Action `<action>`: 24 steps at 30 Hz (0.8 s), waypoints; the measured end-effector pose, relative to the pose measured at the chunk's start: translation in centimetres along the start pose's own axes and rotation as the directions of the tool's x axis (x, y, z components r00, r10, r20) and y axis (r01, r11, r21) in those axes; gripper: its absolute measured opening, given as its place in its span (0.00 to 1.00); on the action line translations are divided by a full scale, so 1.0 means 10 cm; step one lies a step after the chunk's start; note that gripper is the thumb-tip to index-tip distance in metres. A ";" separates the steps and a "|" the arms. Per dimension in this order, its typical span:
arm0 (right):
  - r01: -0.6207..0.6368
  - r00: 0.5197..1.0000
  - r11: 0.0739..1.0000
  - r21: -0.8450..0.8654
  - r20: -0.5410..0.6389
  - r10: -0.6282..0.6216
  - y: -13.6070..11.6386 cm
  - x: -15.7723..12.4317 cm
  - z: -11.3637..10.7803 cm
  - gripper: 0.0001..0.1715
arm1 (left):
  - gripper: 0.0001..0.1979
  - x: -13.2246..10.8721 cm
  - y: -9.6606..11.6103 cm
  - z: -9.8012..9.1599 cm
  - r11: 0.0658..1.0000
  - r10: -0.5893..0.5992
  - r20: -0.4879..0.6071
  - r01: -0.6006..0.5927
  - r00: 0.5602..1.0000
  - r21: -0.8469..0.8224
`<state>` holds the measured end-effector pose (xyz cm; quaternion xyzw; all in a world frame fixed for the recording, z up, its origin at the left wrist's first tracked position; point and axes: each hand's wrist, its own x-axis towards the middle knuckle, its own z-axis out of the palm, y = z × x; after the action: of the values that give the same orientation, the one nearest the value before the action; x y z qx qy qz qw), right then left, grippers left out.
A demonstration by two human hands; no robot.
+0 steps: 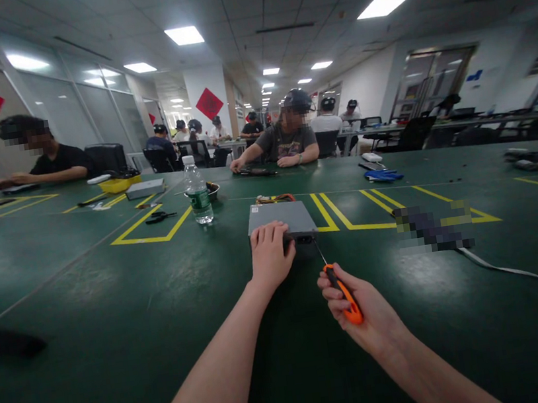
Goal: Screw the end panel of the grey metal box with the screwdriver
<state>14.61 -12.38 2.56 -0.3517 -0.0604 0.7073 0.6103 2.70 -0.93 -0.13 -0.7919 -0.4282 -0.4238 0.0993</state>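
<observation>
A grey metal computer power supply (287, 217) lies on the green table, with a socket on its near side and a bundle of coloured wires (274, 198) behind it. My left hand (272, 249) grips its near left part, fingers over the top and thumb at the near side. In my right hand (356, 302) is a screwdriver (345, 294) with an orange and black handle. Its thin shaft points up and away, the tip at the near right corner of the power supply. Whether a screw sits there is too small to tell.
A water bottle (198, 191) stands left of the power supply, before a small bowl (212, 191). Yellow tape marks the green table (169, 349). On the right lie a blurred dark object (433, 228) with a white cable and blue gloves (383, 175). A person (284, 136) sits opposite.
</observation>
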 end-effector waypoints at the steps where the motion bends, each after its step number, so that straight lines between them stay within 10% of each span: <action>1: -0.009 1.000 1.000 -0.002 0.007 0.009 0.00 0.00 0.00 0.12 | 0.13 0.00 0.00 0.00 1.000 -0.001 -0.001 0.001 1.000 0.000; 24: 0.040 0.998 0.997 -0.070 -0.041 -0.043 0.03 0.04 -0.03 0.08 | 0.13 0.00 0.01 -0.01 1.000 -0.009 -0.006 0.009 1.000 -0.012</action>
<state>14.55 -12.26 2.01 -0.3863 -0.0792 0.6841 0.6135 2.75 -1.04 -0.02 -0.7893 -0.4288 -0.4292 0.0940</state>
